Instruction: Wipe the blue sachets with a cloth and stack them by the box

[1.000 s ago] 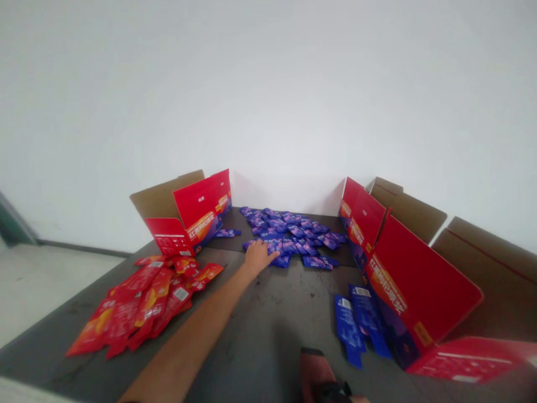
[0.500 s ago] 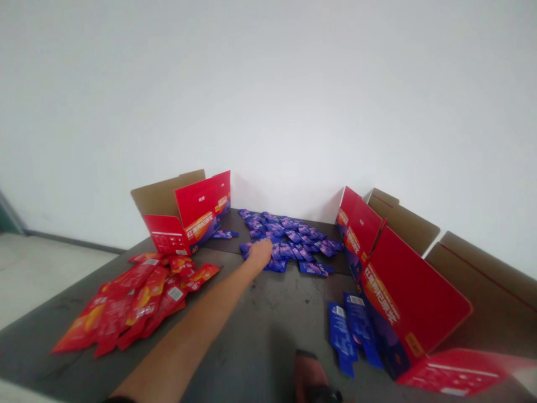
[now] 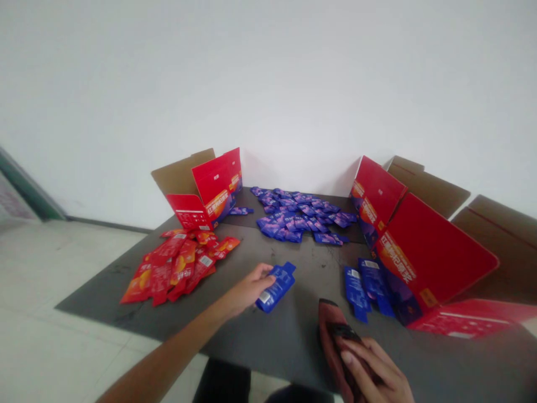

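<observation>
My left hand (image 3: pixel 248 287) is closed on a blue sachet (image 3: pixel 277 286), held low over the dark table (image 3: pixel 293 330) near its front. A pile of blue and purple sachets (image 3: pixel 297 221) lies at the far middle of the table, well beyond that hand. My right hand (image 3: pixel 373 372) sits at the bottom edge with its fingers wrapped over a dark red pouch-like object (image 3: pixel 335 341) that has a black part on top. Two flat blue packets (image 3: pixel 364 282) lie just right of the pouch.
A heap of red sachets (image 3: pixel 180 263) lies at the table's left. An open red and cardboard box (image 3: pixel 201 190) stands at the back left. Several red and brown flattened boxes (image 3: pixel 415 246) lean along the right side. A white wall stands behind; light floor lies left.
My left hand has drawn back from the far blue pile toward me, now gripping a blue sachet. My right hand has come into view on the red pouch. The camera tilted down.
</observation>
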A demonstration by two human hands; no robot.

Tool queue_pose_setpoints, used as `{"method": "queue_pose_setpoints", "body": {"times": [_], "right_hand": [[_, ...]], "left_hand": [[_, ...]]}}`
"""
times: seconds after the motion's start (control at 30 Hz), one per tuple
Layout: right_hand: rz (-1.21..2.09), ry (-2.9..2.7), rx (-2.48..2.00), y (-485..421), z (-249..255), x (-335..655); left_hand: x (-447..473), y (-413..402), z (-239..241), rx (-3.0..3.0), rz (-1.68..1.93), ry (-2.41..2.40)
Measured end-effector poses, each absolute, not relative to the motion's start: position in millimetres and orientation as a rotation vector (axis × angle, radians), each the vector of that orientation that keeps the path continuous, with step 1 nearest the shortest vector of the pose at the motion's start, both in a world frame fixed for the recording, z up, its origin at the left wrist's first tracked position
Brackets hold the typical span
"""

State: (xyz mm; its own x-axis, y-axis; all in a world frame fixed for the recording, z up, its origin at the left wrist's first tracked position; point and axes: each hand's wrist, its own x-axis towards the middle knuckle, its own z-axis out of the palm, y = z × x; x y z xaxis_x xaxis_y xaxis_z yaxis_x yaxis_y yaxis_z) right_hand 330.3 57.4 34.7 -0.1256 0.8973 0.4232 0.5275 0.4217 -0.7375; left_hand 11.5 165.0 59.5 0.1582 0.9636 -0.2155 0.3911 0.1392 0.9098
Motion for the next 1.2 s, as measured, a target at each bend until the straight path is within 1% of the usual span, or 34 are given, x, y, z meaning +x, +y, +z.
{"method": "queue_pose_setpoints", "body": {"times": [0.1,0.17,0.3,0.47,0.53,0.67,0.8,0.97,1.1,1.2], "right_hand": [[0.528,-1.744,-1.312,53.3,31.8,329.2],[0.539,-1.733,-1.355,50.7,29.8,328.2],[0.559,-1.694,-1.394,49.4,31.6,324.7],[0.569,-1.675,-1.406,49.0,34.3,320.2],[0.568,-1.680,-1.411,48.0,32.7,320.1],[0.563,-1.697,-1.416,50.1,33.1,319.0],[0.467,-1.710,-1.411,63.3,54.1,302.4],[0.363,-2.016,-1.175,77.4,82.1,242.3],[0.325,-2.458,-0.877,90.5,66.3,199.3],[0.286,-2.525,-0.897,123.9,48.2,193.6]], "left_hand": [[2.2,118.2,39.6,1.337,0.727,1.205],[-2.1,100.7,30.0,1.404,0.760,1.184],[-2.4,85.4,24.9,1.701,0.803,1.384],[1.6,56.6,33.7,2.122,0.885,1.523],[1.5,37.8,34.8,2.314,0.863,1.508],[-2.7,9.5,27.1,2.656,0.771,1.315],[-10.5,4.7,17.8,2.753,0.872,1.262],[-15.8,9.4,8.6,2.783,0.848,1.143],[-14.2,13.7,1.5,2.694,0.865,1.162],[-13.7,15.7,1.1,2.701,0.840,1.136]]}}
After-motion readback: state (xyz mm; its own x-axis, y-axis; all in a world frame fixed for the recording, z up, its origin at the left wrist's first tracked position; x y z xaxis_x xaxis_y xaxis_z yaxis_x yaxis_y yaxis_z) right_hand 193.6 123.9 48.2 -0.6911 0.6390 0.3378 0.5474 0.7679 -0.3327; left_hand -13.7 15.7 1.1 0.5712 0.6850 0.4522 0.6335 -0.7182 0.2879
